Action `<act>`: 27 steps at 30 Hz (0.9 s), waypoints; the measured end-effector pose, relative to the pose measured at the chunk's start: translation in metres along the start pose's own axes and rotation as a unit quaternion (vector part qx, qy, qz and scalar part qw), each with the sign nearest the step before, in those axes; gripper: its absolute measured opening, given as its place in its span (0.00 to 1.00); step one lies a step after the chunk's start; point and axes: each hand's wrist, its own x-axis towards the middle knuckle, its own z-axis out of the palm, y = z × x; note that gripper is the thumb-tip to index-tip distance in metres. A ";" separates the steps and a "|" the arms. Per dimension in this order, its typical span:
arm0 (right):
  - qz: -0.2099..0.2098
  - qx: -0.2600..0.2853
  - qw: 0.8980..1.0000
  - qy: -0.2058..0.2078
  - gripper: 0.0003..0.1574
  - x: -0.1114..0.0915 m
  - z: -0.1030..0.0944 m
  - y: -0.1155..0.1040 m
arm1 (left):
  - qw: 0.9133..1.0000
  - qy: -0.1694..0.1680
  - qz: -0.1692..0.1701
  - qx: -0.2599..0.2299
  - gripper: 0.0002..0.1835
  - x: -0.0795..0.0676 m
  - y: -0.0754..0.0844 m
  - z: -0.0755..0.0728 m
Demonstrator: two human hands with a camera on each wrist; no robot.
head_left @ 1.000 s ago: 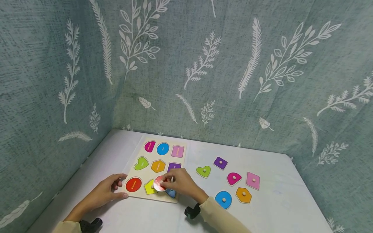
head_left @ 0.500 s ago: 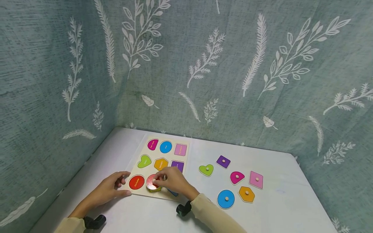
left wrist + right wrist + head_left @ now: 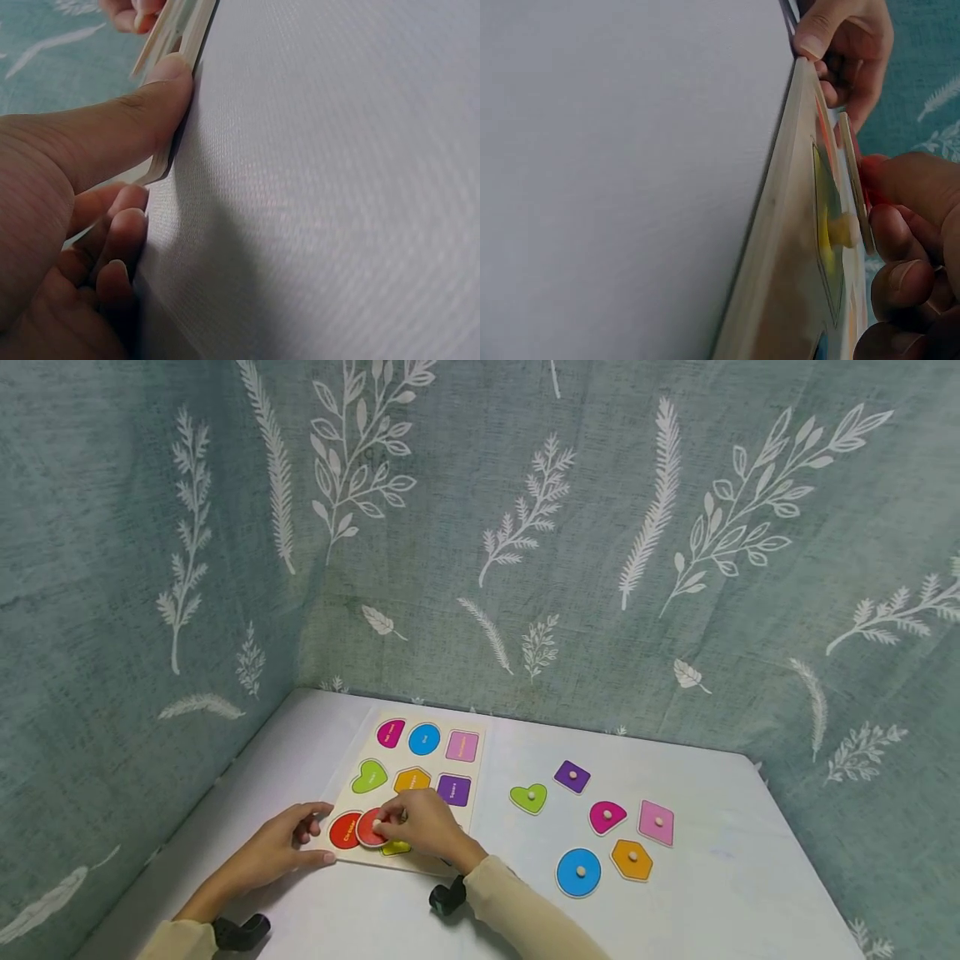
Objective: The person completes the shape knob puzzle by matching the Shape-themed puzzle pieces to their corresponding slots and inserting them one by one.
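Tbl (image 3: pixel 720 868), red disc (image 3: pixel 366 832), R wrist view: edge-on

Red, round wooden disc (image 3: pixel 367 834) with pale knob, carried by the right hand (image 3: pixel 426 822), has shifted toward nine o'clock over the pale wooden board (image 3: pixel 360 802); in head view it now overlaps the three-o'clock edge of the printed red circle (image 3: pixel 343 832). Printed purple square (image 3: pixel 453 790), earlier partly covered, is exposed.
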 end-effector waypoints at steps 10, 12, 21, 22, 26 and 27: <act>0.012 -0.017 1.000 0.002 0.04 0.012 0.010 -0.007 | 1.000 0.002 -0.003 -0.003 0.46 -0.001 -0.002 0.001; 0.014 -0.023 1.000 0.001 0.05 0.014 0.013 -0.007 | 1.000 0.001 0.001 -0.004 0.46 -0.001 -0.003 0.000; 0.029 -0.031 0.999 -0.005 0.07 0.021 0.020 -0.006 | 1.000 -0.001 -0.005 -0.001 0.47 -0.001 -0.003 0.002; 0.031 -0.033 0.999 -0.005 0.07 0.021 0.021 -0.006 | 1.000 -0.001 -0.003 -0.001 0.47 -0.001 -0.003 0.002; 0.037 -0.036 0.999 -0.003 0.07 0.023 0.020 -0.007 | 1.000 0.001 -0.004 0.002 0.46 0.000 -0.002 0.002; 0.038 -0.036 0.999 -0.001 0.07 0.023 0.020 -0.007 | 1.000 0.001 -0.002 0.003 0.46 0.001 -0.001 0.002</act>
